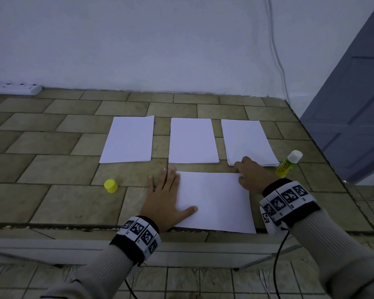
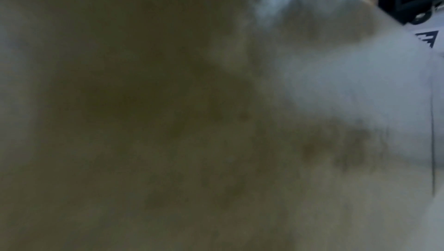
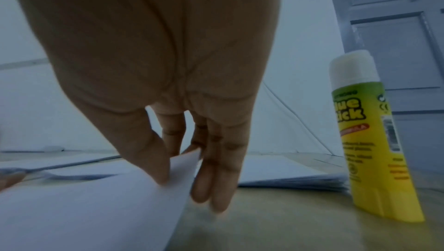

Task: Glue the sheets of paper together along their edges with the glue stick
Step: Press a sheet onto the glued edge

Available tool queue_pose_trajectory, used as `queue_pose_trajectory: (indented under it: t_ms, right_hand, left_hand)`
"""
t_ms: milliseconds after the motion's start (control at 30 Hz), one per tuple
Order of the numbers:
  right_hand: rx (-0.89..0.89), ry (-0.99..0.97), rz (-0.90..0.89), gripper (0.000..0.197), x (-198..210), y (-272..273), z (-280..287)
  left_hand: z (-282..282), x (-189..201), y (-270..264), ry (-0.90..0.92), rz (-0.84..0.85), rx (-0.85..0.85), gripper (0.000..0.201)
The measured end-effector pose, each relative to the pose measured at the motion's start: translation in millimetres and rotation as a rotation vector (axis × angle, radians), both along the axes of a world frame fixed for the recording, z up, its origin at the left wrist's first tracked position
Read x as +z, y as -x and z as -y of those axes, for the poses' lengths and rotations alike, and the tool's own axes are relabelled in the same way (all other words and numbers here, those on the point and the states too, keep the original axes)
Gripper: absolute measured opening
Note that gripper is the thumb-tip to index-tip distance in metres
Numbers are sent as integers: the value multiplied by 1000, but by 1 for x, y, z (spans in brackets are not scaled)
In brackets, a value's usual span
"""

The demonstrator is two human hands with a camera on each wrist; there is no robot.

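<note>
Four lots of white paper are laid out on the tiled tabletop [image 1: 52,197]. One landscape white paper sheet [image 1: 214,201] is pinned flat under the left hand [image 1: 164,199], fingers straight and spread, thumb lying on the paper. At the sheet's far right corner, the right hand [image 1: 249,175] is seen pinching: in the right wrist view the corner [image 3: 185,162] is lifted between thumb and fingers [image 3: 216,179]. Just beyond that hand lies a thin stack of white sheets [image 1: 248,141], with two more white paper stacks [image 1: 192,140] [image 1: 129,139] further to its left. The yellow glue stick with white top [image 1: 288,164] is stood upright, uncapped, just right of the right hand. Its yellow round cap [image 1: 110,186] is found left of the left hand. The left wrist view is blurred.
</note>
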State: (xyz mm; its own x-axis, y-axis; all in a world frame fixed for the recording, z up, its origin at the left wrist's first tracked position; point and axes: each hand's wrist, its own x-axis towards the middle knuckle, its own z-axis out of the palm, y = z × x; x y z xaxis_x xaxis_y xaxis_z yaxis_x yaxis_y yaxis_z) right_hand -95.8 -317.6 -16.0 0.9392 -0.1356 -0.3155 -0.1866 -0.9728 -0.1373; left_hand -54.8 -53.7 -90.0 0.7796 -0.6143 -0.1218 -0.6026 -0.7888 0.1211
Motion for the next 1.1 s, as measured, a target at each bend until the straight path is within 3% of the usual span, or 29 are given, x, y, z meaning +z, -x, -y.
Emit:
queue_pose_trajectory:
  t_ms: [200,367,533,667,833,1100]
  right_hand:
    - [7,-118,131,20,38,-3,18]
    - [-173,-334,379,15,82,-12,41]
    - [-432,-774,490,26,67,-40,41]
    - [-505,-999,424,26,40,-62,9]
    - [-547,-957,347,20,-1,-82,-11]
    - [-350,-450,291,40,-19,-91,-16]
  left_hand:
    - [0,1,1,46,-36,18,119]
    - [0,1,2,68,-42,26,120]
    - [0,2,4,74,-45,27,117]
    - [-1,2,3,66,-31,12,114]
    - [-1,2,3,18,-32,17,115]
    - [1,2,2,19,-28,24,115]
